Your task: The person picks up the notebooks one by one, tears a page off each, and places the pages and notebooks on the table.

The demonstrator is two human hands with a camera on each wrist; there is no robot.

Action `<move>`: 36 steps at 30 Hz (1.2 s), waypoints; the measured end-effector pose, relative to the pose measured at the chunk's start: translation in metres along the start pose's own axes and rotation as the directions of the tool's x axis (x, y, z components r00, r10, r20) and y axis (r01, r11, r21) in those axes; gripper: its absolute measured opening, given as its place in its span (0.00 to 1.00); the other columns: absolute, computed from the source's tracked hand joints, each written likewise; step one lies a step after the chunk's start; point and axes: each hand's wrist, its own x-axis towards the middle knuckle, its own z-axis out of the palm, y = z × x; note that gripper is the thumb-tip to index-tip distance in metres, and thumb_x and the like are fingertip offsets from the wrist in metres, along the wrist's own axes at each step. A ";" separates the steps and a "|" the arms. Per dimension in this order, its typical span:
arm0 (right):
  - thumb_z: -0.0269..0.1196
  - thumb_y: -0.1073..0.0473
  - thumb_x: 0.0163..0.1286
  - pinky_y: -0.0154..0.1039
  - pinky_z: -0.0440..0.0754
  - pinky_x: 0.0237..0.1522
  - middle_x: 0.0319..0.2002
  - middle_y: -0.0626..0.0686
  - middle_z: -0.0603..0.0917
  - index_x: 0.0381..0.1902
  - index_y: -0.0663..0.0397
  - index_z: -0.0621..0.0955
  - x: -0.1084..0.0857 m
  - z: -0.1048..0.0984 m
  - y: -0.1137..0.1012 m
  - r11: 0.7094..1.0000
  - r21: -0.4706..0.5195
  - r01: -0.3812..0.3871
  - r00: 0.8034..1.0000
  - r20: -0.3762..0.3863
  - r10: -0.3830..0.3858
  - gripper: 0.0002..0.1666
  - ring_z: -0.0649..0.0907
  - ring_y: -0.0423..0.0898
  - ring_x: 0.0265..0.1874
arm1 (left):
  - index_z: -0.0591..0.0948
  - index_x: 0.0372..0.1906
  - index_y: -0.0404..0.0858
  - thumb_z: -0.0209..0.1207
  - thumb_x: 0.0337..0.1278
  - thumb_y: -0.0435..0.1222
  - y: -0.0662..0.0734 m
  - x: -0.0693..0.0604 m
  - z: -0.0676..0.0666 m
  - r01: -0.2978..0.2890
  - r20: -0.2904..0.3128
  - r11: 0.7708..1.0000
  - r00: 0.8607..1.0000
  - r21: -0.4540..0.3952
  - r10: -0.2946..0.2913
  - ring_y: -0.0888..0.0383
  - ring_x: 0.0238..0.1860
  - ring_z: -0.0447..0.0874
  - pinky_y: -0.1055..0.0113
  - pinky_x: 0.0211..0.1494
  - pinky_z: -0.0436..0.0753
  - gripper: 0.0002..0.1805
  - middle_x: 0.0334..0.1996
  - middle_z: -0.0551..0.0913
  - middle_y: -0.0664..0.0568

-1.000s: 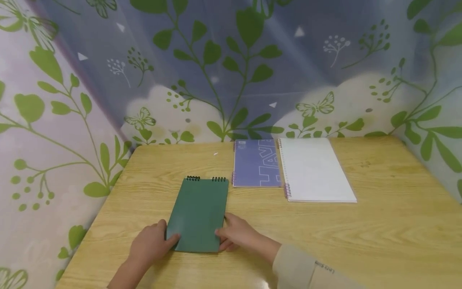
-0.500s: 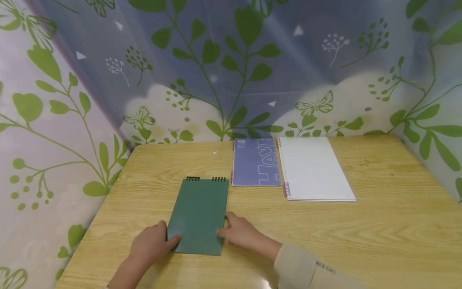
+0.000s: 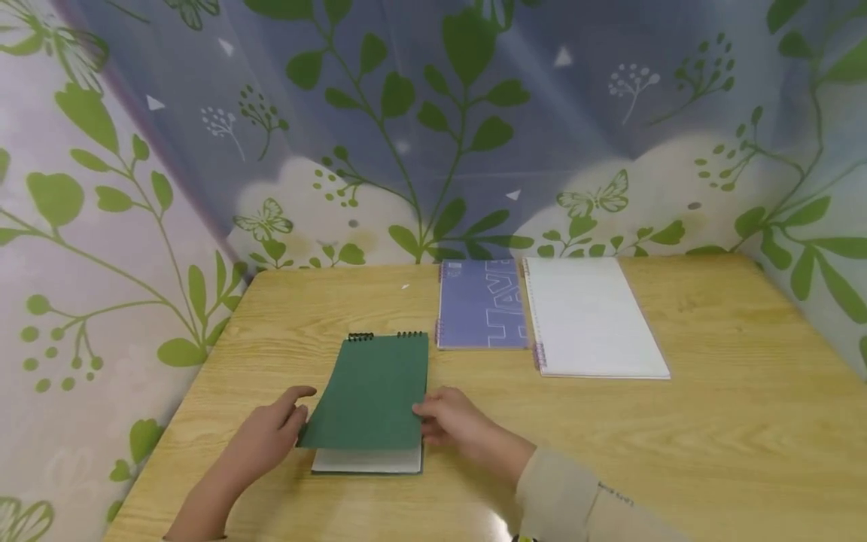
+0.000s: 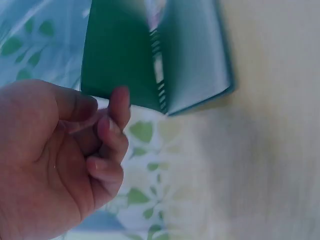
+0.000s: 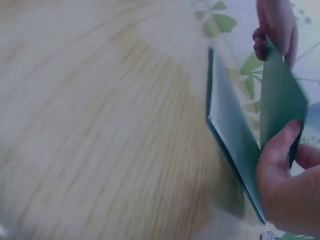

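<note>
A green top-spiral notebook lies on the table, its front cover lifted a little above the white pages. My right hand pinches the cover's right edge, its thumb showing against the cover in the right wrist view. My left hand is beside the cover's left corner, one finger stretched forward off the edge. In the left wrist view, its other fingers are loosely curled by the green cover, with a gap between thumb and nearest fingertip. Whether they touch the cover is unclear.
On the wooden table, a purple spiral notebook lies near the back edge. A larger white spiral pad lies just right of it. A small white scrap rests at the back. Leaf-patterned fabric hangs behind.
The cover has risen off the pages, exposing white paper beneath its front edge. My left hand has come off the cover's top and shifted left; the right hand has moved up the right edge.
</note>
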 end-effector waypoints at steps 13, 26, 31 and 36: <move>0.53 0.65 0.67 0.29 0.78 0.32 0.26 0.48 0.72 0.41 0.63 0.67 0.005 -0.009 -0.019 0.990 0.137 0.020 0.993 0.109 -0.035 0.08 0.75 0.38 0.24 | 0.68 0.63 0.39 0.59 0.49 0.22 -0.029 0.025 0.012 -0.296 -0.110 0.923 0.938 0.246 0.329 0.51 0.40 0.79 0.58 0.42 0.79 0.33 0.44 0.78 0.46; 0.50 0.62 0.68 0.46 0.78 0.49 0.44 0.61 0.82 0.45 0.66 0.76 -0.008 -0.032 0.000 0.844 -0.459 0.278 0.960 0.164 -0.228 0.14 0.81 0.51 0.44 | 0.82 0.47 0.38 0.68 0.36 0.24 -0.022 0.044 -0.006 -0.342 -0.285 0.847 0.834 0.407 0.473 0.48 0.39 0.77 0.55 0.41 0.79 0.25 0.37 0.83 0.47; 0.50 0.61 0.69 0.52 0.69 0.60 0.56 0.61 0.77 0.54 0.61 0.75 -0.012 -0.032 0.007 0.510 -0.709 0.487 0.873 0.375 -0.313 0.18 0.75 0.57 0.57 | 0.83 0.46 0.39 0.66 0.44 0.29 -0.018 0.055 -0.015 -0.335 -0.320 0.860 0.825 0.386 0.465 0.48 0.37 0.78 0.57 0.35 0.78 0.18 0.36 0.83 0.47; 0.47 0.55 0.71 0.51 0.68 0.61 0.64 0.54 0.70 0.61 0.46 0.73 -0.018 -0.025 0.016 0.043 -0.855 0.517 0.821 0.480 -0.308 0.22 0.69 0.54 0.63 | 0.83 0.44 0.38 0.63 0.50 0.31 -0.013 0.076 -0.021 -0.306 -0.382 0.912 0.836 0.272 0.395 0.48 0.39 0.79 0.55 0.37 0.78 0.13 0.40 0.84 0.45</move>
